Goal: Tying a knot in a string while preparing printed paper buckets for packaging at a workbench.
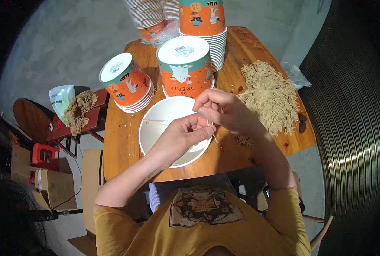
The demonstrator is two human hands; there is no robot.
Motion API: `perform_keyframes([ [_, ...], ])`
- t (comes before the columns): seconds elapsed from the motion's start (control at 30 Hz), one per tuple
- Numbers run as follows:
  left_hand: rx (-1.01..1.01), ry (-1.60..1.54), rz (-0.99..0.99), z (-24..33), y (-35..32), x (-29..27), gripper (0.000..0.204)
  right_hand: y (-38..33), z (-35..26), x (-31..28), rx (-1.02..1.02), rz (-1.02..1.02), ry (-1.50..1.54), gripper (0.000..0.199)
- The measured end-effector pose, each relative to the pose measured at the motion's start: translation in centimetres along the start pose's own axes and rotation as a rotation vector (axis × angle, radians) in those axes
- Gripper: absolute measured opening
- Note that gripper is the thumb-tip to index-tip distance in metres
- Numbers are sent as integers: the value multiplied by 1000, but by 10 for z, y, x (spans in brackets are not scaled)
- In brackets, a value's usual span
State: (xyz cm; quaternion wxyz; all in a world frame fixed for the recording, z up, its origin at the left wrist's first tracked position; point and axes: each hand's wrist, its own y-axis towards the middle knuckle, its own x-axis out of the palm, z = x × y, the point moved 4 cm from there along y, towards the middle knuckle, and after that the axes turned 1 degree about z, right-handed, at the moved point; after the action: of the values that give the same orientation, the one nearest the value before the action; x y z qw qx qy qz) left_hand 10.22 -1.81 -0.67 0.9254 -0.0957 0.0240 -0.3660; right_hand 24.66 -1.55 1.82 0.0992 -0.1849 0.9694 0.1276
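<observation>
My left hand [184, 133] and my right hand [224, 110] meet above the right side of a white paper bucket [146, 141]. Both have their fingers pinched on a thin tan cord [156, 122]. One stretch of it runs to the left across the bucket's mouth and meets the inner wall; a short end hangs below my fingers. Just where the cord passes between the fingertips is partly hidden. The bucket lies tilted, its open mouth toward me, at the table's near edge. To the right of my right hand lies a big heap of tan cords [271, 100].
Upside-down orange and green paper buckets stand behind: a short stack [130, 87] at left, a middle one [184, 72], and a tall stack [202, 19]. Wrapped buckets [149, 17] are farther back. Left of the wooden table [117, 149], a cord bundle [81, 109] hangs over a red-brown stool.
</observation>
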Motion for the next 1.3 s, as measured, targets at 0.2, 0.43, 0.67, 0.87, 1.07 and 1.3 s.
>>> perform_keyframes([
  [0.2, 117, 64, 54, 7, -1, -3, 11, -10, 17, -20, 4, 76, 346, 21],
  [0.43, 137, 128, 66, 3, 1, -1, 11, -7, 17, -15, -54, 85, 520, 24],
  [0.67, 96, 109, 41, 2, 0, 0, 18, 0, 12, -10, -43, -31, 594, 23],
  [0.87, 96, 177, 51, 0, -1, 0, 25, 6, -1, -10, 25, 82, 298, 20],
  [1.07, 160, 186, 25, -9, 7, 0, 24, 15, -7, -3, -76, -25, 105, 10],
  [1.3, 60, -95, -87, 0, 8, 3, 20, 24, 3, -6, -65, 116, -62, 8],
])
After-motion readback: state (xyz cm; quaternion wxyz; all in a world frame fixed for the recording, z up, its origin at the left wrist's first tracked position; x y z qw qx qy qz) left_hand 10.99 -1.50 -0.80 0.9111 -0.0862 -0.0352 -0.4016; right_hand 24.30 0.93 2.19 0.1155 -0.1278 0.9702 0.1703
